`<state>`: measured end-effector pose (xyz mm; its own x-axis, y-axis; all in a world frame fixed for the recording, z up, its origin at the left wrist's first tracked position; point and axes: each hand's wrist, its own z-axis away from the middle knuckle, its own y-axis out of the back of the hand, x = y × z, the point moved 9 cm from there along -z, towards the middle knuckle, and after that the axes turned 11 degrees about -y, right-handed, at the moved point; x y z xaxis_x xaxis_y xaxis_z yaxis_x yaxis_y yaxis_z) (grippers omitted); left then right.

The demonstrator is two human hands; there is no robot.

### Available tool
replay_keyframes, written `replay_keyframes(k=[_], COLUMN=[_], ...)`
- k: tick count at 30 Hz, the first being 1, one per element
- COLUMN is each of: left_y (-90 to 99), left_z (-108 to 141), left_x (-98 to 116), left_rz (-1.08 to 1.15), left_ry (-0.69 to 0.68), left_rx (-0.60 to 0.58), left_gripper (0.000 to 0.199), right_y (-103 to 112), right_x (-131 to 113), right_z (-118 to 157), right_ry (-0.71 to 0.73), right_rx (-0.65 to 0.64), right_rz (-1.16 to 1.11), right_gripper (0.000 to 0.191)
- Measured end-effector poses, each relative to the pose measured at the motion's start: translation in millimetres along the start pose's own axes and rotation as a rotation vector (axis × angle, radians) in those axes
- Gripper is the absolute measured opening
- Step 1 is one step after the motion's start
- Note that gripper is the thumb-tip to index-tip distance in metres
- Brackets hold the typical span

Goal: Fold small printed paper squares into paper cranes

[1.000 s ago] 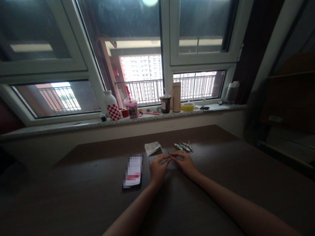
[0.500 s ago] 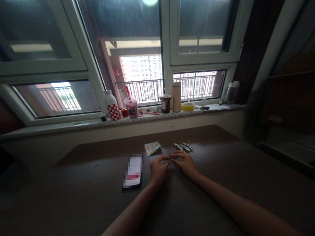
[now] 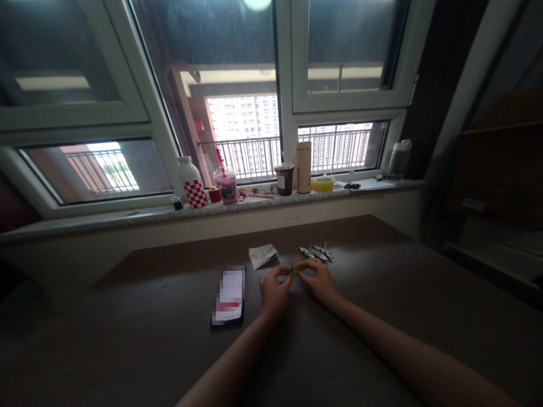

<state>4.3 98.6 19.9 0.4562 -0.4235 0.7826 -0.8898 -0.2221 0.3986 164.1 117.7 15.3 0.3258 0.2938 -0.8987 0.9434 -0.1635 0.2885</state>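
Note:
Over the dark table [image 3: 178, 362], my left hand [image 3: 275, 291] and my right hand [image 3: 318, 281] meet fingertip to fingertip. Between them they pinch a small green folded piece of paper [image 3: 293, 270], partly covered by the fingers. Just beyond my right hand lies a small pile of folded paper pieces [image 3: 316, 252] with pointed ends. A short stack of printed paper sheets [image 3: 262, 256] rests beyond my left hand. To the left of that hand a phone [image 3: 229, 297] lies face up, its lit screen blurred.
Along the granite windowsill [image 3: 161, 213] stand a checkered white bottle [image 3: 195, 186], a pink drink cup [image 3: 226, 186], a dark drink cup [image 3: 284, 180], a tan flask [image 3: 304, 168], a yellow tape roll [image 3: 323, 184] and a clear jar [image 3: 400, 159]. Windows rise behind them.
The pinched paper now shows more green and looks wider, where before only a thin edge showed. Both hands stay in nearly the same place, fingers slightly shifted.

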Motion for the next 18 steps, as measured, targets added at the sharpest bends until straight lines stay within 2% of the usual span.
replay_keyframes(k=[7, 12, 18], left_y=[-5.0, -4.2, -4.8], left_z=[-6.0, -4.1, -7.8], left_x=[-4.1, -3.8, -10.4], left_rz=[0.058, 0.036, 0.081], left_ry=[-0.051, -0.06, -0.03], left_rx=[-0.042, -0.023, -0.017], left_gripper=[0.009, 0.011, 0.006], right_y=[-0.4, 0.3, -3.1], right_x=[6.1, 3.7, 1.3], right_z=[-3.8, -1.8, -0.8], right_ry=[-0.024, -0.01, -0.03], right_rx=[-0.013, -0.012, -0.075], right_rz=[-0.054, -0.011, -0.046], right_gripper=[0.02, 0.02, 0.021])
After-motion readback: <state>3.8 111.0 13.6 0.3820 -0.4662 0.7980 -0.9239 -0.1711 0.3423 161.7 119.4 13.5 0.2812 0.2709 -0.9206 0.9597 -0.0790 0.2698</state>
